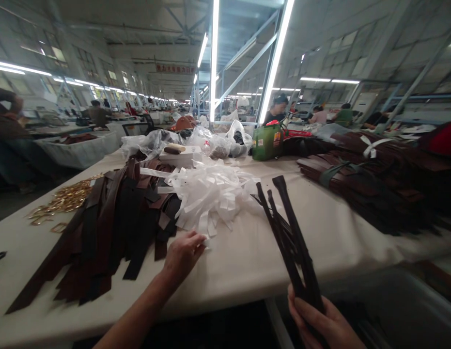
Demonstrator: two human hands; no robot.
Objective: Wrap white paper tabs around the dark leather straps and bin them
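Note:
My right hand [319, 317] is wrapped round a bunch of long dark leather straps [296, 232], which point up and away over the table's front edge. My left hand [187, 249] is closed in a pinch on the end of a white strip [207, 240] at the near side of the heap. Beyond it spreads a tangled pile of white strips [210, 194]. Just left of that hand lies a fanned stack of brown and black leather strips [116, 218]. Part of the strap bunch is hidden by my right fingers.
Gold buckles [67, 198] lie at the far left of the cream-covered table [243, 261]. Tied leather bundles [374, 184] fill the right side. A green bag [268, 142], plastic bags and a white box [181, 156] stand at the back. Below right is a bin [399, 300]. Several people work farther off.

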